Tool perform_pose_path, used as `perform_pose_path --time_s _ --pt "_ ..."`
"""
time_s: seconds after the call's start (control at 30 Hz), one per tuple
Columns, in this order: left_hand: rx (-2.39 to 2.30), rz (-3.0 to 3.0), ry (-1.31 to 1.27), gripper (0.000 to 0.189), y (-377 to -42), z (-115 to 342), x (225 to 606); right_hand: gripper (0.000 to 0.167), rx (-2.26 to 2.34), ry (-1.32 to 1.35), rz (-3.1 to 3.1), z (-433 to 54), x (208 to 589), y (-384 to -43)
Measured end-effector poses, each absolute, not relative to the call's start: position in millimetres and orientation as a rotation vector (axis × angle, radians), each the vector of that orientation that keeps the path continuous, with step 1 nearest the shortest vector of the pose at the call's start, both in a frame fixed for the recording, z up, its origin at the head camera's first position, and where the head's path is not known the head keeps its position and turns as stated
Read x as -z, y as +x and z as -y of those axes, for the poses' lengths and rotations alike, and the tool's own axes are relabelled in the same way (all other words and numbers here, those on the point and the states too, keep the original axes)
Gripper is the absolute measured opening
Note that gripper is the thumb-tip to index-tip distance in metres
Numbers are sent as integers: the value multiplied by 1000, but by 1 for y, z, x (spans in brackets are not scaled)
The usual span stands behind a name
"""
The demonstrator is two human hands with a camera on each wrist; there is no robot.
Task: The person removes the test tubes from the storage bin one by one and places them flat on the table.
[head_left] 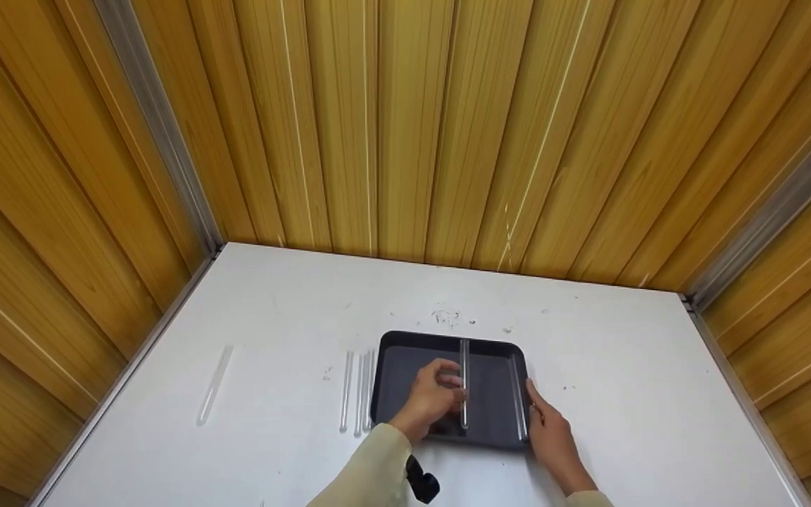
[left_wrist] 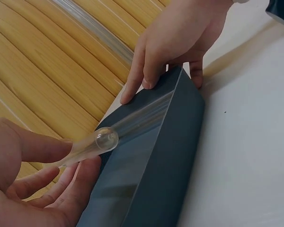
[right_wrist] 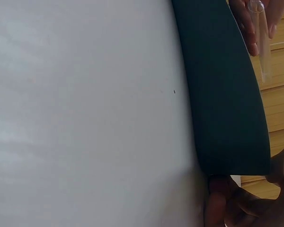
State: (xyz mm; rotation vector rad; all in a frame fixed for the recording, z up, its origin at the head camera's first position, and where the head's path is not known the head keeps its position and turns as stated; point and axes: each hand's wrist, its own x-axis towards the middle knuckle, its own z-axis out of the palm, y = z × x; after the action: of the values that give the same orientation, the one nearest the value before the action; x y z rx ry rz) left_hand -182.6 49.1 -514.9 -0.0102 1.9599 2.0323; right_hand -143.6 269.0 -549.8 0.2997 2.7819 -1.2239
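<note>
The left hand [head_left: 434, 398] pinches a tube [head_left: 464, 366] over the tray [head_left: 493, 394]; the right hand [head_left: 553, 438] grips its right wall, along which at least one inner tube [head_left: 519, 401] lies.

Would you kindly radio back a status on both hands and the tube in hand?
Left hand pinching a clear tube over the dark tray. Right hand against the tray's right side. Nothing visibly blocking the held tube.

The left hand [head_left: 435, 396] pinches, thumb [left_wrist: 43, 145] set against curved fingers [left_wrist: 78, 187]; the left forearm [head_left: 367, 470] slants inward. Well apart, the right hand [head_left: 553, 438] grips, pointing forward with at least 2 digits [left_wrist: 136, 71] extended.
</note>
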Motion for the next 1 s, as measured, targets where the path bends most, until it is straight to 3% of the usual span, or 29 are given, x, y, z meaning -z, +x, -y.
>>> perform_pose_path --time_s 1.0 --pt "-2143 -1932 -61 46 -189 7 513 51 1218 284 -2788 -270 550 -144"
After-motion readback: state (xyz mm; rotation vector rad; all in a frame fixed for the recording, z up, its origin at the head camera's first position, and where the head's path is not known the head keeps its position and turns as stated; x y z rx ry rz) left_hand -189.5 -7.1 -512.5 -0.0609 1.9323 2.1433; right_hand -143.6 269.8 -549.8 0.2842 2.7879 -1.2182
